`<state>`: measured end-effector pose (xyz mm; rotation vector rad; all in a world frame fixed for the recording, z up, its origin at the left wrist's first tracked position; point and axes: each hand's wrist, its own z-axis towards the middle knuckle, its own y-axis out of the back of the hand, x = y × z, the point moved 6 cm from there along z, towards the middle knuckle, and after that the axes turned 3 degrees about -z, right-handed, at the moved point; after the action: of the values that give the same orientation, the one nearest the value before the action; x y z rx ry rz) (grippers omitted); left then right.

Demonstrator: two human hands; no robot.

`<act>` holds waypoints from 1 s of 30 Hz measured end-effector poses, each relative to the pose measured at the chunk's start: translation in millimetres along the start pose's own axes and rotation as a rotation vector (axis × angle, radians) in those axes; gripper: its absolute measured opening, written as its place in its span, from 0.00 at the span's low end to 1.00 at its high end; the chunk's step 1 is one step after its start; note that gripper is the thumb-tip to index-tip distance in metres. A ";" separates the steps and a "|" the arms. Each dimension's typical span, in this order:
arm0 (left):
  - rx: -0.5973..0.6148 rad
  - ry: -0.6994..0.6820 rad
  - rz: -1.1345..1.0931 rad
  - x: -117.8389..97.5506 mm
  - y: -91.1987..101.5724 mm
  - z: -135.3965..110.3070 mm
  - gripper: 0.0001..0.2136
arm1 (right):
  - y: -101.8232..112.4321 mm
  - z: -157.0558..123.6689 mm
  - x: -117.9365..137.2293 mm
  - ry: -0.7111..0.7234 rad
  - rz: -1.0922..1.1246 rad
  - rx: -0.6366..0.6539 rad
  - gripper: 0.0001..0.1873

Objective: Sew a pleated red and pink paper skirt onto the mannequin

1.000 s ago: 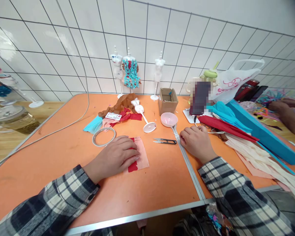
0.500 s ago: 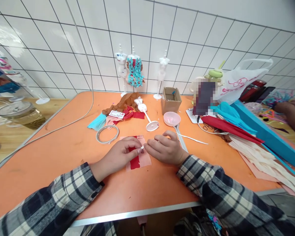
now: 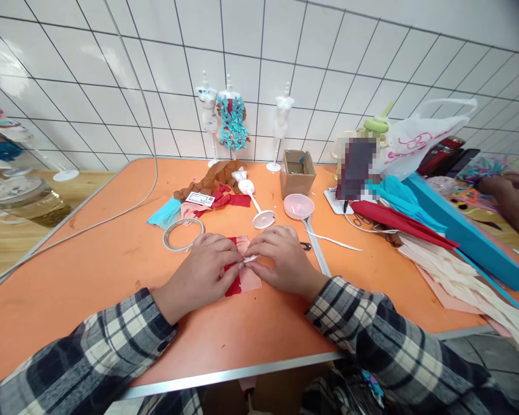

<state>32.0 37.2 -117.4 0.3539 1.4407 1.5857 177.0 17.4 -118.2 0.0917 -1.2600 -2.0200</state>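
My left hand [image 3: 205,271] and my right hand [image 3: 281,259] meet over a small pink and red paper piece [image 3: 242,279] lying on the orange table [image 3: 112,271]. Both hands are closed in a pinch on a short white strip [image 3: 249,259] held between their fingertips, just above the paper. A roll of tape [image 3: 182,233] lies left of my left hand. The black handle of the small scissors [image 3: 305,246] pokes out behind my right hand. A white strip [image 3: 333,241] trails on the table to the right.
Behind are a fallen white mannequin stand [image 3: 255,204], paper scraps [image 3: 211,193], a cardboard box [image 3: 297,172], a pink bowl [image 3: 298,206] and three small mannequins [image 3: 231,121] by the tiled wall. Stacked crepe paper [image 3: 436,230] fills the right side. Another person's arm [image 3: 508,199] rests far right.
My right hand has left the table seam and come over to the paper piece. Both hands now pinch a short white strip together. The scissors are mostly covered by my right hand.
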 end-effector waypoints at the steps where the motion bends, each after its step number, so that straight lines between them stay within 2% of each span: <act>1: 0.004 -0.006 0.008 -1.7 0.0 0.2 0.12 | -1.6 -0.1 0.0 -0.003 0.003 0.012 0.05; 6: -0.017 -0.015 -0.072 -4.6 -1.8 1.5 0.11 | -6.6 -1.0 5.7 0.004 -0.014 0.029 0.02; 8: -0.038 0.029 -0.222 -1.7 -2.6 1.7 0.11 | -5.9 -1.8 11.9 0.074 -0.074 -0.012 0.03; 12: -0.082 0.161 -0.557 4.3 -2.9 0.5 0.11 | 1.3 -7.4 27.6 0.307 -0.233 -0.155 0.05; 15: -0.084 0.241 -0.725 7.3 -3.2 -1.3 0.10 | 10.4 -8.4 31.6 0.339 -0.188 -0.207 0.05; 17: -0.128 0.333 -0.797 16.2 -2.8 -3.9 0.11 | 21.2 -5.4 25.7 0.253 -0.068 -0.254 0.06; 19: -0.243 0.440 -0.813 30.8 -0.2 -8.6 0.12 | 30.3 -1.0 10.1 0.128 0.023 -0.245 0.08; 21: -0.376 0.497 -0.815 44.3 3.2 -13.9 0.12 | 33.6 2.3 -18.1 -0.031 0.044 -0.105 0.09; 23: -0.455 0.488 -0.859 51.5 4.4 -17.0 0.15 | 31.7 -3.4 -62.9 -0.324 0.076 0.148 0.09; 24: -0.470 0.472 -0.877 52.5 4.2 -17.5 0.17 | 31.5 -11.1 -85.6 -0.473 0.099 0.272 0.08; 25: -0.467 0.455 -0.877 51.9 3.9 -17.2 0.18 | 35.2 -19.0 -105.3 -0.585 0.110 0.331 0.07; 26: -0.452 0.443 -0.849 50.2 3.6 -16.5 0.18 | 41.9 -26.2 -122.1 -0.676 0.127 0.326 0.06; 28: -0.403 0.432 -0.737 45.5 3.2 -14.2 0.17 | 48.1 -40.0 -142.8 -0.794 0.216 0.380 0.06; 30: -0.356 0.426 -0.637 41.8 2.7 -11.6 0.17 | 50.3 -50.1 -150.7 -0.871 0.291 0.420 0.05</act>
<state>0.5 62.6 -133.2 -0.6306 1.3486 1.3761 334.5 61.0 -150.1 -0.8046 -2.0663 -1.5301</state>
